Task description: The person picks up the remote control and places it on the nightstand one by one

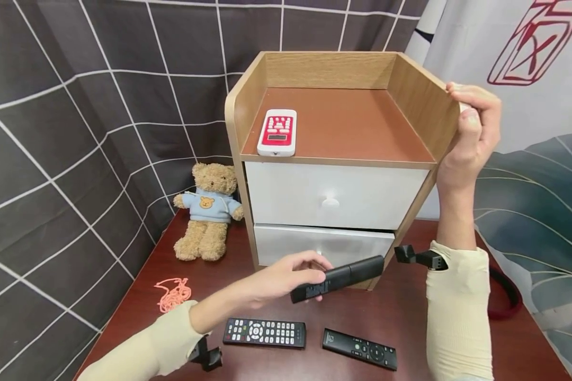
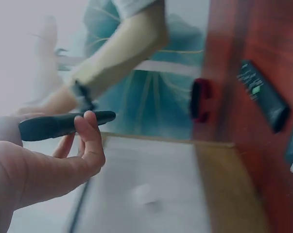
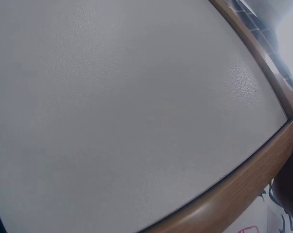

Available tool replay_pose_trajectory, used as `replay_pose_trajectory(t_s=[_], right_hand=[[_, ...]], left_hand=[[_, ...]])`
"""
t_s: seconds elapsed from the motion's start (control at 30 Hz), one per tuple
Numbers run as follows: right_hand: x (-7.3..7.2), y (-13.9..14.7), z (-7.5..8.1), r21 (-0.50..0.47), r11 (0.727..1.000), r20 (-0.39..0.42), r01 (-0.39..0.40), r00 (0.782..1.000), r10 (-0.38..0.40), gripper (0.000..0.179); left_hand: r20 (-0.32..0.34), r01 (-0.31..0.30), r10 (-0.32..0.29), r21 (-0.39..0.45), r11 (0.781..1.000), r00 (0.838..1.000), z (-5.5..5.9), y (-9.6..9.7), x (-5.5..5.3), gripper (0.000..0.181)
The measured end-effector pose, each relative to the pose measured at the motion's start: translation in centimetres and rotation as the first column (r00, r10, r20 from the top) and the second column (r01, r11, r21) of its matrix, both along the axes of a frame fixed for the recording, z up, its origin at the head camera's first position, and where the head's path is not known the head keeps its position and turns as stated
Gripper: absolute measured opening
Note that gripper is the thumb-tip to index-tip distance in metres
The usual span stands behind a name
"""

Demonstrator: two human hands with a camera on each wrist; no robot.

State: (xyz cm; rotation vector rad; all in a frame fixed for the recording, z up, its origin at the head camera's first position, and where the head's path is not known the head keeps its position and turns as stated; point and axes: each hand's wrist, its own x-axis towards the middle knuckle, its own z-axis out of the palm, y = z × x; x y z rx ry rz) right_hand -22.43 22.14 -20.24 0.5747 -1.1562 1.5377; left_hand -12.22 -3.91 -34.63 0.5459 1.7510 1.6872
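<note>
Black remote (image 1: 337,278) sits pinched in my left hand (image 1: 286,275), fingers (image 2: 90,138) curled around its near end, held above the dark red table (image 1: 410,317) just in front of the cabinet's lower drawer (image 1: 324,244). Nearer to me, two more remotes (image 1: 265,332) lie flat on the table. Farther back, my right hand (image 1: 474,127) grips the wooden cabinet (image 1: 424,100) by its top right edge. A red and white remote (image 1: 277,132) rests on the cabinet top. A teddy bear (image 1: 208,211) sits left of it.

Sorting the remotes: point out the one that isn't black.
The red-and-white remote lying on top of the wooden cabinet. The other three are black: two on the table, one in the left hand.
</note>
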Motion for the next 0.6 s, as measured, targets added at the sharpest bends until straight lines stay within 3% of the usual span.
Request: replay_pose_trajectory(t_s=[0.23,0.4,0.47,0.53,0.57,0.6], right_hand=[[0.0,0.1,-0.1,0.014,1.0,0.015,0.01,1.0,-0.01,0.032],[0.0,0.1,0.0,0.015,1.0,0.005,0.011,1.0,-0.012,0.032],[0.0,0.0,0.0,0.017,1.0,0.003,0.019,1.0,-0.019,0.032],[0.0,0.0,0.0,0.015,1.0,0.0,0.019,1.0,-0.019,0.032],[0.0,0.0,0.0,0.013,1.0,-0.001,0.02,1.0,-0.02,0.032],[0.0,0.0,0.0,0.012,1.0,-0.003,0.019,1.0,-0.019,0.032]], left_hand=[[-0.167,-0.079,0.087,0.051,0.996,0.982,5.4,-2.7,0.6,0.037],[-0.306,-0.151,0.176,0.101,0.983,0.936,9.1,-3.9,1.0,0.037],[-0.383,-0.186,0.214,0.11,0.976,0.899,10.6,-4.1,1.1,0.035],[-0.503,-0.229,0.235,0.076,0.97,0.832,12.6,-3.9,1.3,0.031],[-0.579,-0.254,0.236,0.051,0.966,0.78,13.7,-3.6,1.4,0.028],[-0.658,-0.286,0.229,0.021,0.958,0.718,14.7,-3.3,1.4,0.025]])
